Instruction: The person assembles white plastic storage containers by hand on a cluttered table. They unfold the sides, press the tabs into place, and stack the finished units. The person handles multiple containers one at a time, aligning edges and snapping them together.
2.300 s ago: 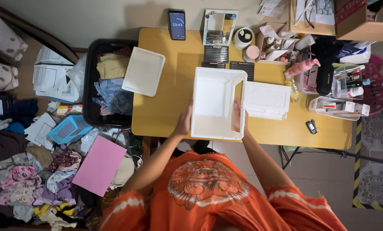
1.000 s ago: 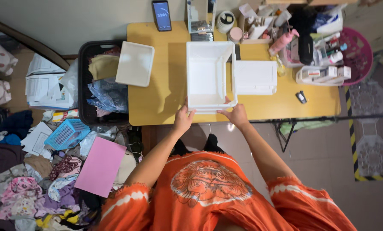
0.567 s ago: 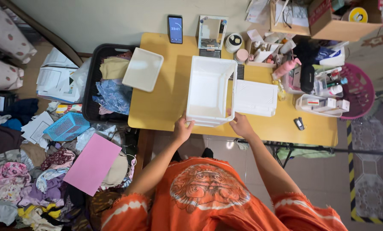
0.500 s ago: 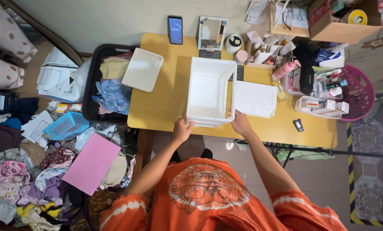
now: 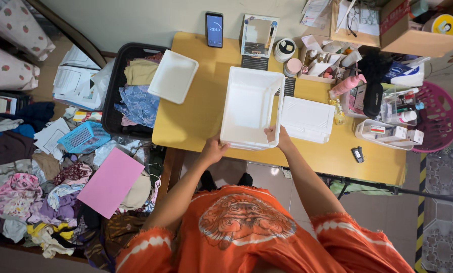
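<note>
Clothes and loose papers are lying heaped over the floor at the far left, with a small blue plastic mesh basket [image 5: 85, 137] and a flat pink sheet of card [image 5: 110, 182] sitting among them. Just right of that, a black plastic crate [image 5: 116, 86] stuffed with folded fabric is standing against the yellow wooden table [image 5: 196, 116], and a shallow white rectangular tray [image 5: 173, 76] is resting half over the crate and half over the table's corner. A dark smartphone [image 5: 214, 30] is leaning upright against the wall behind.

The person in the orange printed top is bending over the table's near edge. Their left hand [image 5: 214, 150] is gripping the near left corner of a large white open-sided plastic box [image 5: 251, 107], fingers curled around its rim. That box is sitting near the middle of the table, its near end at the table's front edge. Their right hand [image 5: 277, 136] is pressing against the box's near right corner, thumb hooked over the wall and the other fingers held together outside it.

Touching the box on the right, a flat white ribbed plastic lid [image 5: 307, 119] is lying on the table. Further right, a pink spray bottle [image 5: 347, 85] and a clear organiser of small cosmetics [image 5: 391, 134] are crowding the far end, with a magenta plastic basket [image 5: 441, 119] beyond.
</note>
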